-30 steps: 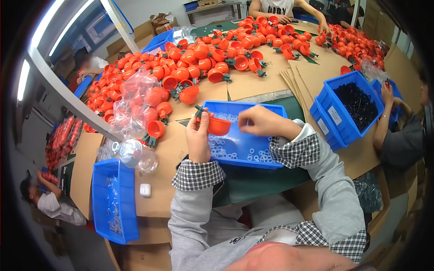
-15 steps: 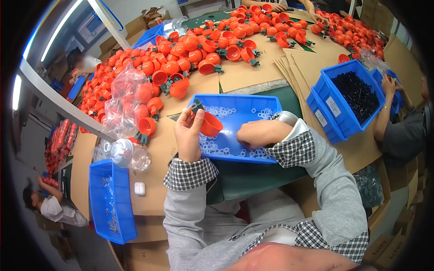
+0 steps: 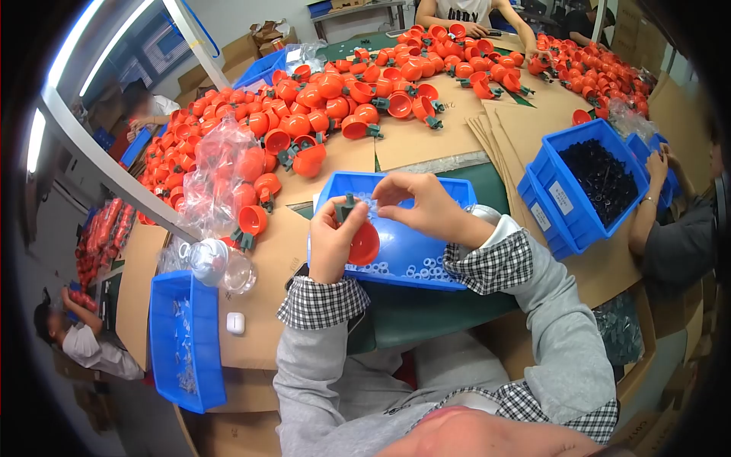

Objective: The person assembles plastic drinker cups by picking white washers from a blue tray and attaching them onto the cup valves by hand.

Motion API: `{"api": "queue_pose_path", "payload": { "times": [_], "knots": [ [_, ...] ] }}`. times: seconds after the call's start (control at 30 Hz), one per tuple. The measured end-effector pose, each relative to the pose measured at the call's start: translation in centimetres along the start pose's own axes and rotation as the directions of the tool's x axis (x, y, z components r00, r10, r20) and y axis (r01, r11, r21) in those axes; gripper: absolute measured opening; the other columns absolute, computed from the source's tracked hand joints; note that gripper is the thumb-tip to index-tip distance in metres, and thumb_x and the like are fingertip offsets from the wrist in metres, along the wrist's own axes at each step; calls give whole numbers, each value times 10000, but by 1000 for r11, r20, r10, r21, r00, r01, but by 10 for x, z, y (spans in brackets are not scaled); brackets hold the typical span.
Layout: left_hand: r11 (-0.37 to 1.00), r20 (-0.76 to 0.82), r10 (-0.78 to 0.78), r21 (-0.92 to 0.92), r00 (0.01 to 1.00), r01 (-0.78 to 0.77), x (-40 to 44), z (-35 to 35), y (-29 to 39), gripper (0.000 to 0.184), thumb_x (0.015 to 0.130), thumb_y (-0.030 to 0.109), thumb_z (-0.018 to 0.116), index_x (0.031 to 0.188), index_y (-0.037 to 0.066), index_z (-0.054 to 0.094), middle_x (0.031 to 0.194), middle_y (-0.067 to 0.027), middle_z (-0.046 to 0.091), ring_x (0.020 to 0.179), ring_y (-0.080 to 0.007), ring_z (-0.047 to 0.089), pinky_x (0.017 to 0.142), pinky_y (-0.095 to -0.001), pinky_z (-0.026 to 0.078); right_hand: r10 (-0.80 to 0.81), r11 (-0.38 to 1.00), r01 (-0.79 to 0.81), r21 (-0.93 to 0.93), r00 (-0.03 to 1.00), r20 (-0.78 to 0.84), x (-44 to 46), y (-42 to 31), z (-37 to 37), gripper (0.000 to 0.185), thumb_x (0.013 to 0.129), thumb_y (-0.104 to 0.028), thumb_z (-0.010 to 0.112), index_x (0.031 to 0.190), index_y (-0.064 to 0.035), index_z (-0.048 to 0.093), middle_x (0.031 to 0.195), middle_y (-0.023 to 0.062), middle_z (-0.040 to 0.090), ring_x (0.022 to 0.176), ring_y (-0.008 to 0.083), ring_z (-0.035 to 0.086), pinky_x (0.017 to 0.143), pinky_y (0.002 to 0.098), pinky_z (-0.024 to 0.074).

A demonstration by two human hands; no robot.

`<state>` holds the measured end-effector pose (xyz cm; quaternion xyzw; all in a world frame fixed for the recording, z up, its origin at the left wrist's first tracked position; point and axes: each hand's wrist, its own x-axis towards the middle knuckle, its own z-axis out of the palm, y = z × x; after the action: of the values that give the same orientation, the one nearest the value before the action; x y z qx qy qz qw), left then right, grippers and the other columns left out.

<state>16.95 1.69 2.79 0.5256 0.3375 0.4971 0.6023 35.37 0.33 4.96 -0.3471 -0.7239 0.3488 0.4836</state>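
Plainly, red cup in the left hand, right fingertips close by

Nearest the body, the left hand (image 3: 329, 240) pinches a red cup (image 3: 365, 244) by its dark green fitting (image 3: 346, 208), fitting upward, over the left part of a blue tray (image 3: 400, 242). To the right of the fitting, the right hand (image 3: 428, 207) hovers with bent fingers and thumb drawn together; whether they grip anything is too small to tell. Both hands hide parts of the tray, where white rings (image 3: 425, 268) lie scattered.

Left of the tray on the worktop (image 3: 266, 335) are a small white case (image 3: 236, 323), a long blue bin (image 3: 212, 373) with small clear pieces, and a clear bottle (image 3: 237, 273). To the right, a blue bin (image 3: 567, 199) holds black parts (image 3: 598, 179).

Beyond, a clear plastic bag (image 3: 217, 179) partly covers the heap of red cups (image 3: 331, 85). A person (image 3: 518, 27) reaches toward more cups at the far side.
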Motion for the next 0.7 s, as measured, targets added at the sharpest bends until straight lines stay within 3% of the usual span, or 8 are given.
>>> {"api": "queue_pose_path", "payload": {
  "times": [0.1, 0.23, 0.33, 0.47, 0.53, 0.7],
  "knots": [
    [999, 100, 23, 38, 995, -27, 0, 3, -2, 204, 823, 101, 661, 971, 12, 553, 885, -19, 606, 782, -64, 567, 692, -196, 460, -177, 969, 172, -177, 984, -8, -3, -7, 5, 182, 741, 2, 653, 909, 8, 582, 806, 138, 640, 768, 209, 654, 691, 296, 512],
    [998, 128, 48, 33, 991, -52, 0, 2, -1, 200, 818, 87, 665, 970, 17, 554, 899, -25, 599, 808, -79, 568, 722, -210, 466, -183, 969, 174, -174, 983, -35, -6, -6, 7, 183, 737, 13, 645, 903, 8, 566, 810, 133, 639, 779, 213, 652, 693, 305, 510],
    [999, 113, 19, 34, 993, -23, 0, 1, 1, 199, 819, 66, 658, 977, 15, 548, 903, -23, 590, 824, -82, 567, 734, -213, 467, -74, 996, 76, -56, 997, 34, -4, -3, 3, 204, 751, -7, 666, 928, 18, 567, 829, 106, 641, 799, 165, 641, 737, 284, 514],
    [999, 147, 21, 27, 989, -25, -1, 0, 1, 192, 823, 57, 649, 979, 19, 543, 903, -22, 588, 826, -81, 566, 733, -209, 465, -47, 999, 47, -4, 996, 76, -4, 2, 3, 203, 764, -18, 664, 933, 18, 556, 847, 87, 627, 813, 151, 627, 763, 276, 505],
    [999, 156, 29, 25, 987, -33, -2, 2, 3, 195, 821, 52, 649, 979, 29, 537, 892, -12, 580, 818, -76, 560, 726, -205, 460, 71, 958, -106, 266, 988, 135, -2, 10, 2, 194, 786, -31, 656, 940, 10, 546, 880, 60, 605, 836, 130, 603, 790, 268, 492],
    [996, 135, 81, 27, 988, -86, -3, 6, 2, 208, 803, 49, 668, 964, 34, 539, 857, -5, 570, 781, -67, 546, 693, -203, 453, 192, 847, -253, 468, 966, 174, 3, 16, -7, 150, 814, -36, 627, 939, -4, 552, 875, 49, 587, 825, 122, 582, 782, 264, 485]
  ]
}}
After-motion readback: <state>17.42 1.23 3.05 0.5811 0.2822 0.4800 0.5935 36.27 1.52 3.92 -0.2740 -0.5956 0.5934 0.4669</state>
